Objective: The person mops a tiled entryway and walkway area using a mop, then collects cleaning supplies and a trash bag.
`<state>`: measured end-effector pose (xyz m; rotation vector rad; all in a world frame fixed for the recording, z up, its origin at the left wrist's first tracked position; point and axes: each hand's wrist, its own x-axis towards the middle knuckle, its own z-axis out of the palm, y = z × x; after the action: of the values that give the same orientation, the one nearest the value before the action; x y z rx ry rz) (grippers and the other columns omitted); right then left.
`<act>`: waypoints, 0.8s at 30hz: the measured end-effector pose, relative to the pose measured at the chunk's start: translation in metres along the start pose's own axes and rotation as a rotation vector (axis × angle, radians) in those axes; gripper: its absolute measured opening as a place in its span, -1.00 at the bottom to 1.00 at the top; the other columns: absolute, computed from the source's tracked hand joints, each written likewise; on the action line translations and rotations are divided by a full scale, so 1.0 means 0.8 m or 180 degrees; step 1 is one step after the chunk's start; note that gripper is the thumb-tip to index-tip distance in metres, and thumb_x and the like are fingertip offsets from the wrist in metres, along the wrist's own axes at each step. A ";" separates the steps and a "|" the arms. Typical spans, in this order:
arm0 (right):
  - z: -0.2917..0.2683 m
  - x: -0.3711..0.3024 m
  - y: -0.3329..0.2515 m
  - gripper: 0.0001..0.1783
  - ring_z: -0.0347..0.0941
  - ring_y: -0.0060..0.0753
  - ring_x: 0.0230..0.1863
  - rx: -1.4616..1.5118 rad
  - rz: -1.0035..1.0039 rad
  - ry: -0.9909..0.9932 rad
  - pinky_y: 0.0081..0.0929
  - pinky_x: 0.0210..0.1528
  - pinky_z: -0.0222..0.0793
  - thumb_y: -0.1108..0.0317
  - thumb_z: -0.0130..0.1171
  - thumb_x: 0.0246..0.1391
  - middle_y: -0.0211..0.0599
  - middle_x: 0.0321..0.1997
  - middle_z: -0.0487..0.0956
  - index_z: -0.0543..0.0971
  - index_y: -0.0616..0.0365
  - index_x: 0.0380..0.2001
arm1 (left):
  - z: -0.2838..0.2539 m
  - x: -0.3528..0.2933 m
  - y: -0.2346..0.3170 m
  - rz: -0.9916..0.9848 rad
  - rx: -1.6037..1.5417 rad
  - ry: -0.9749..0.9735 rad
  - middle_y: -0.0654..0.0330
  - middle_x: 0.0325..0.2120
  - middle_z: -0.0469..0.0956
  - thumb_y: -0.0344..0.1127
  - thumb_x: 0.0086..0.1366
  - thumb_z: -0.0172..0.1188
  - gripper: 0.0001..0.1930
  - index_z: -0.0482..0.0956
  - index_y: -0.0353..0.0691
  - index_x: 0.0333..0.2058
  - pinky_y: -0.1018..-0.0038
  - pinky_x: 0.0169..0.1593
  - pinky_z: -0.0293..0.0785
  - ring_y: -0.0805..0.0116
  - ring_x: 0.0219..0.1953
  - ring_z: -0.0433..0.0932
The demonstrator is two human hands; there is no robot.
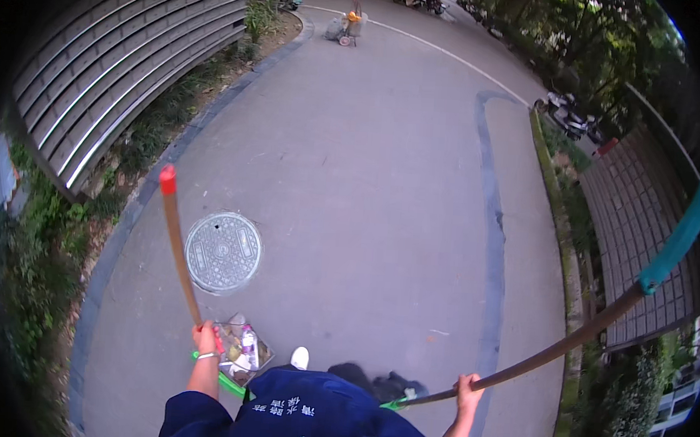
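My left hand (pixel 205 339) is wrapped round a wooden handle (pixel 178 244) with a red cap on its upper end. Just beside this hand, low down, is a dustpan (pixel 268 347) holding a purple-and-white bottle (pixel 248 342) and other litter; the handle runs toward it, but my hand hides the join. In my right hand (pixel 468 392) is a long brown pole (pixel 566 346), its upper end covered in teal (pixel 686 219). Its lower end meets a green piece (pixel 396 403) near my body, where I cannot tell what it carries.
A round manhole cover (pixel 223 252) lies in the grey pavement ahead on the left. Kerbs and plants border both sides, with a slatted structure (pixel 127 69) at left. Far ahead stands a loaded handcart (pixel 349 30); parked scooters (pixel 569 116) line the road.
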<state>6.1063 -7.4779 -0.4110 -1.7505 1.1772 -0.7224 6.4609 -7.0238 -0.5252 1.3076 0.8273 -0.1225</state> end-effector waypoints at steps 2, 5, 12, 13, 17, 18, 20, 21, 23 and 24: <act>0.023 0.056 -0.024 -0.73 0.21 -0.60 -0.81 -0.0053 -0.0210 0.0062 -0.62 -0.74 0.17 0.50 0.00 -0.17 -0.41 -0.85 0.27 0.19 0.10 -0.78 | 0.054 0.034 0.019 0.0056 0.0151 -0.0087 0.29 -0.76 0.28 -0.32 -0.01 0.01 -0.81 0.20 -0.14 -0.43 0.64 -0.82 0.11 0.56 -0.82 0.20; 0.066 0.137 -0.050 -0.74 0.23 -0.64 -0.76 0.0105 -0.0043 0.0058 -0.64 -0.70 0.18 0.45 0.03 -0.19 -0.43 -0.83 0.31 0.22 0.12 -0.80 | 0.141 0.064 0.064 0.0043 0.0245 -0.0233 0.29 -0.76 0.28 -0.30 0.01 0.01 -0.80 0.20 -0.15 -0.40 0.65 -0.82 0.10 0.56 -0.81 0.20; 0.210 0.373 -0.111 -0.74 0.23 -0.61 -0.78 -0.0005 -0.0094 -0.0197 -0.65 -0.71 0.17 0.45 0.03 -0.21 -0.42 -0.84 0.29 0.21 0.11 -0.81 | 0.275 0.137 0.110 -0.0053 -0.0076 -0.0014 0.29 -0.77 0.27 -0.23 0.07 0.00 -0.81 0.19 -0.11 -0.44 0.67 -0.84 0.08 0.57 -0.82 0.19; 0.234 0.403 -0.121 -0.74 0.22 -0.63 -0.78 0.0083 -0.0065 -0.0257 -0.65 -0.71 0.16 0.43 0.03 -0.22 -0.43 -0.84 0.29 0.21 0.10 -0.82 | 0.289 0.141 0.123 -0.0016 -0.0056 -0.0011 0.29 -0.77 0.27 -0.23 0.07 0.00 -0.81 0.19 -0.11 -0.44 0.67 -0.84 0.08 0.57 -0.82 0.19; 0.307 0.516 -0.159 -0.74 0.22 -0.65 -0.78 -0.0202 -0.0182 -0.0475 -0.67 -0.72 0.13 0.42 0.04 -0.22 -0.45 -0.84 0.29 0.22 0.10 -0.82 | 0.361 0.151 0.163 0.0099 -0.0402 0.0039 0.31 -0.79 0.25 -0.20 0.07 0.01 -0.79 0.18 -0.09 -0.45 0.69 -0.83 0.09 0.58 -0.82 0.20; 0.317 0.539 -0.177 -0.73 0.21 -0.65 -0.78 -0.0115 -0.0184 -0.0548 -0.68 -0.73 0.12 0.41 0.05 -0.22 -0.46 -0.84 0.29 0.22 0.10 -0.82 | 0.380 0.154 0.169 0.0238 -0.0566 0.0046 0.31 -0.80 0.25 -0.19 0.07 0.01 -0.79 0.17 -0.09 -0.45 0.69 -0.83 0.09 0.58 -0.82 0.20; 0.350 0.592 -0.197 -0.72 0.18 -0.67 -0.74 -0.0058 -0.0097 -0.0544 -0.62 -0.69 0.13 0.35 0.06 -0.29 -0.48 -0.84 0.29 0.24 0.14 -0.87 | 0.439 0.176 0.181 0.0255 -0.0653 0.0130 0.33 -0.80 0.25 -0.20 0.07 0.01 -0.80 0.18 -0.08 -0.47 0.68 -0.83 0.10 0.58 -0.82 0.21; 0.362 0.617 -0.201 -0.72 0.18 -0.67 -0.74 -0.0063 -0.0105 -0.0506 -0.62 -0.69 0.13 0.35 0.06 -0.29 -0.48 -0.84 0.29 0.24 0.14 -0.87 | 0.470 0.190 0.182 0.0145 -0.0770 0.0098 0.32 -0.79 0.26 -0.21 0.08 0.00 -0.82 0.19 -0.08 -0.47 0.68 -0.83 0.10 0.58 -0.82 0.21; 0.389 0.651 -0.209 -0.71 0.16 -0.68 -0.74 -0.0132 -0.0210 -0.0401 -0.62 -0.70 0.10 0.34 0.07 -0.29 -0.50 -0.84 0.25 0.23 0.13 -0.87 | 0.528 0.239 0.191 0.0009 -0.0944 -0.0042 0.31 -0.76 0.26 -0.23 0.07 0.00 -0.84 0.20 -0.09 -0.49 0.68 -0.81 0.11 0.58 -0.80 0.19; 0.405 0.670 -0.212 -0.71 0.16 -0.68 -0.74 -0.0119 -0.0181 -0.0309 -0.62 -0.70 0.10 0.34 0.07 -0.29 -0.50 -0.84 0.25 0.23 0.13 -0.87 | 0.558 0.260 0.195 0.0005 -0.0900 -0.0130 0.31 -0.76 0.26 -0.23 0.07 0.00 -0.84 0.20 -0.09 -0.49 0.68 -0.81 0.11 0.58 -0.80 0.19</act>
<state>6.6488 -7.8342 -0.4067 -1.8356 1.0857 -0.6451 6.8990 -7.2966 -0.5137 1.0364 0.7782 -0.0290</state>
